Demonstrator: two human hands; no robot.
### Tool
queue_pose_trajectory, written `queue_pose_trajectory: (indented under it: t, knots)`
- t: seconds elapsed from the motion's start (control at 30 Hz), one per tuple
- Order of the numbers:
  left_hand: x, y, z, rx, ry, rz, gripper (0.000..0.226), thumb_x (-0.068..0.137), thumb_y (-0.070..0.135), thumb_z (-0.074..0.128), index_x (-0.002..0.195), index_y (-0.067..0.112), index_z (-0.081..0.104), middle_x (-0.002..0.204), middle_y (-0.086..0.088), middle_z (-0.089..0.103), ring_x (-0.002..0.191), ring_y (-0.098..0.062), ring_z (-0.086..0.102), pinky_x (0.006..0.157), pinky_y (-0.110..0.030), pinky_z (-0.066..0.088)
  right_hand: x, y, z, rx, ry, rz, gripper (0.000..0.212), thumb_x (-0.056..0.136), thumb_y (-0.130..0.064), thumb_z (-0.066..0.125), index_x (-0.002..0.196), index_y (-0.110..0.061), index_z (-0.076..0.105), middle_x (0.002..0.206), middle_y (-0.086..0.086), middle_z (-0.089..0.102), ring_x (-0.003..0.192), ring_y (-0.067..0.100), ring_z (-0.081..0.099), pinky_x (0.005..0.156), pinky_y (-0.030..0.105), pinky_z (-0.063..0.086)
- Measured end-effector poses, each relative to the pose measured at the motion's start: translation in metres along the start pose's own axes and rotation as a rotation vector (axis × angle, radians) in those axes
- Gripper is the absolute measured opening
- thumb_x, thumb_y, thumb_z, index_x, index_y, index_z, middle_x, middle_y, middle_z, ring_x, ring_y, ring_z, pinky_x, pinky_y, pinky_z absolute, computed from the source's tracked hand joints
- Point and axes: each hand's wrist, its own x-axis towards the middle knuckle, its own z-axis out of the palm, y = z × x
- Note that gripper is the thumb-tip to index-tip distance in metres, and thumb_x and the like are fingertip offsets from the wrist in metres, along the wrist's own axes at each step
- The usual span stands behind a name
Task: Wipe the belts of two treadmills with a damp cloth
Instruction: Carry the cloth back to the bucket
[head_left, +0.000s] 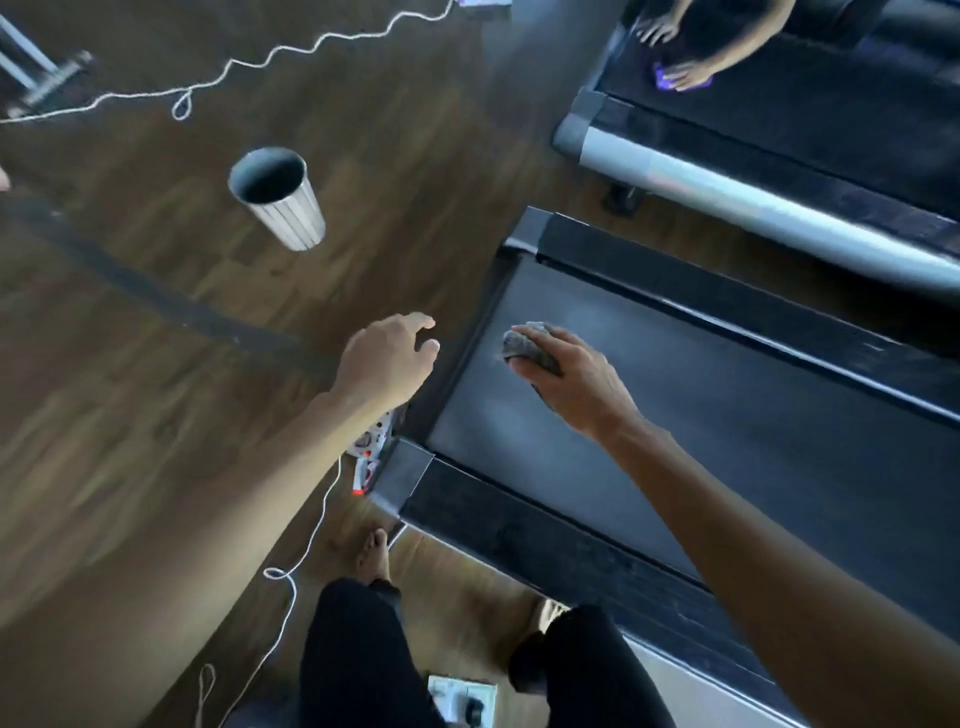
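1. Head view: my right grip is closed over a bunched grey cloth, fingers curled round it. It presses the cloth onto the belt of the near treadmill, close to the belt's end.
2. My left grip holds nothing. Its fingers are relaxed and loosely spread above the wooden floor, just beyond the treadmill's end and not touching it.
3. The second treadmill, with a silver side rail, lies beyond the first. Another person's hand rests on a purple cloth on its belt.
4. A ribbed metal bin stands on the floor, well apart from both treadmills. A white cord snakes past it.
5. My bare foot stands beside the near treadmill's corner.
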Motion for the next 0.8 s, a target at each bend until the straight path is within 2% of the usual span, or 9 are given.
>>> queue_pose_trajectory:
  t: [0.13,0.27,0.37,0.5,0.6,0.8]
  knots:
    - [-0.042,-0.010,-0.056,-0.061,0.078,-0.081,0.037,0.095,0.034,0.049,0.129,0.022,0.058,0.127,-0.001,0.063,0.115,-0.023,0.058,0.099,-0.037,0.044,-0.014,-0.053,0.005,-0.011,-0.071,-0.093,0.039,0.093,-0.049,0.057,0.132,-0.044,0.053,0.140,-0.016,0.050,0.125,0.012,0.050,0.100,0.030,0.040]
    - [-0.072,-0.050,-0.092,-0.126,0.130,-0.208,0.037,0.093,0.034,0.050,0.128,0.024,0.058,0.128,0.000,0.062,0.118,-0.022,0.057,0.100,-0.036,0.044,-0.005,-0.113,0.033,-0.017,-0.184,-0.216,0.040,0.091,-0.048,0.058,0.130,-0.044,0.055,0.139,-0.017,0.051,0.124,0.013,0.052,0.100,0.031,0.043]
    - [-0.090,-0.104,-0.110,-0.183,0.178,-0.319,0.036,0.091,0.032,0.053,0.126,0.023,0.061,0.125,0.000,0.064,0.115,-0.021,0.060,0.099,-0.037,0.045,0.015,-0.162,0.066,-0.021,-0.242,-0.295,0.042,0.091,-0.045,0.061,0.132,-0.039,0.056,0.140,-0.014,0.051,0.125,0.011,0.051,0.100,0.028,0.039]
    - [-0.117,-0.183,-0.138,-0.303,0.243,-0.466,0.034,0.090,0.024,0.057,0.123,0.016,0.063,0.124,-0.006,0.065,0.116,-0.023,0.060,0.098,-0.032,0.044,0.043,-0.230,0.118,-0.042,-0.325,-0.394,0.045,0.090,-0.052,0.057,0.134,-0.042,0.052,0.140,-0.013,0.051,0.123,0.012,0.053,0.103,0.037,0.044]
    - [-0.147,-0.247,-0.166,-0.302,0.295,-0.571,0.034,0.092,0.028,0.057,0.124,0.019,0.063,0.124,-0.003,0.065,0.116,-0.023,0.060,0.097,-0.033,0.045,0.054,-0.289,0.167,-0.055,-0.419,-0.471,0.048,0.089,-0.055,0.055,0.135,-0.040,0.051,0.140,-0.013,0.051,0.123,0.011,0.053,0.103,0.039,0.045]
    - [-0.221,-0.364,-0.216,-0.310,0.396,-0.753,0.036,0.093,0.030,0.054,0.125,0.018,0.062,0.123,-0.004,0.066,0.116,-0.024,0.060,0.098,-0.038,0.046,0.055,-0.405,0.261,-0.078,-0.560,-0.647,0.047,0.091,-0.051,0.057,0.135,-0.036,0.053,0.137,-0.012,0.054,0.120,0.011,0.055,0.099,0.033,0.046]
